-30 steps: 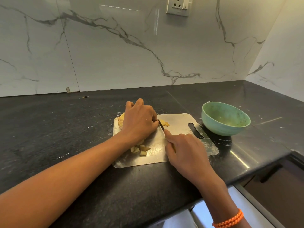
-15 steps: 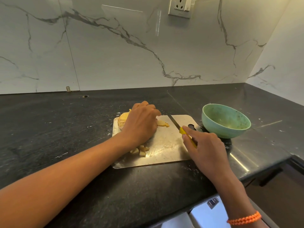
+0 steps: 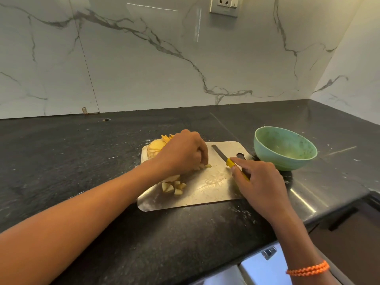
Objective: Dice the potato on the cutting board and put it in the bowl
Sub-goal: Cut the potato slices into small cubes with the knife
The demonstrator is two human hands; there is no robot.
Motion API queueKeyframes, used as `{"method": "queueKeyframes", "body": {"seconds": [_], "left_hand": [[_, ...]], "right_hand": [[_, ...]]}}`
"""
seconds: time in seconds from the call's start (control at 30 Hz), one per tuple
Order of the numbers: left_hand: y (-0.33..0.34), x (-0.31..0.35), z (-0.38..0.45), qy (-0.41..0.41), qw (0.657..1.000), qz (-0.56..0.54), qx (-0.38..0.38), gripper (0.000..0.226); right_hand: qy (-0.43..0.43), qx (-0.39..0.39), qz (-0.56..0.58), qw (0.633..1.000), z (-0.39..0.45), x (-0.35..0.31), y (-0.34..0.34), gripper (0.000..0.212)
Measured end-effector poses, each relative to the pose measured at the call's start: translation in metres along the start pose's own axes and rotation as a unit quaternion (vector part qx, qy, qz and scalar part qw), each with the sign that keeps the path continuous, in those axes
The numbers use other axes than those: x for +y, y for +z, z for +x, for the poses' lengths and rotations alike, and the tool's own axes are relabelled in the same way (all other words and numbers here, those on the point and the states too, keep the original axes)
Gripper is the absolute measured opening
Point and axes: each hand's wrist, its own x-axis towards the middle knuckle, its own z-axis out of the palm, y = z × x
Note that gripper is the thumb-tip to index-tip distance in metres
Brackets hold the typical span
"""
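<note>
yellow potato [image 3: 155,149] under left hand [image 3: 183,154]

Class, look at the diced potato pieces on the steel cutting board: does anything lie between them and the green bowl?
Yes. The right hand with the yellow-handled knife lies across the steel cutting board, between the diced potato pieces and the green bowl.

A: Concealment near the cutting board [image 3: 207,194]?
B: Left hand [image 3: 183,154] covers most of the potato [image 3: 156,148]. Right hand [image 3: 261,182] hides the knife [image 3: 230,161] handle's rear.
A: Edges?
B: Wall socket [image 3: 224,6] cut off at top.
</note>
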Motion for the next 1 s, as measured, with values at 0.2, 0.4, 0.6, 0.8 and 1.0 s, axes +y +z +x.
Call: {"method": "queueKeyframes", "body": {"seconds": [0.2, 0.4, 0.6, 0.8, 1.0], "left_hand": [[-0.022, -0.013, 0.004, -0.019, 0.994, -0.085, 0.065, 0.045], [-0.028, -0.035, 0.008, -0.042, 0.988, -0.071, 0.127, 0.045], [-0.027, -0.054, 0.008, -0.040, 0.982, -0.040, 0.182, 0.035], [-0.031, -0.066, 0.010, -0.088, 0.989, -0.061, 0.100, 0.036], [-0.059, -0.073, 0.006, -0.114, 0.980, -0.160, 0.027, 0.038]], "right_hand": [[-0.050, -0.060, 0.073, 0.994, -0.003, -0.005, 0.002, 0.032], [-0.082, -0.118, 0.127, 0.981, -0.005, -0.009, 0.005, 0.034], [-0.075, -0.124, 0.130, 0.981, -0.005, -0.008, 0.005, 0.032], [-0.050, -0.085, 0.202, 0.974, -0.004, -0.004, 0.002, 0.029], [-0.043, -0.049, 0.181, 0.981, -0.002, 0.000, 0.005, 0.029]]}}
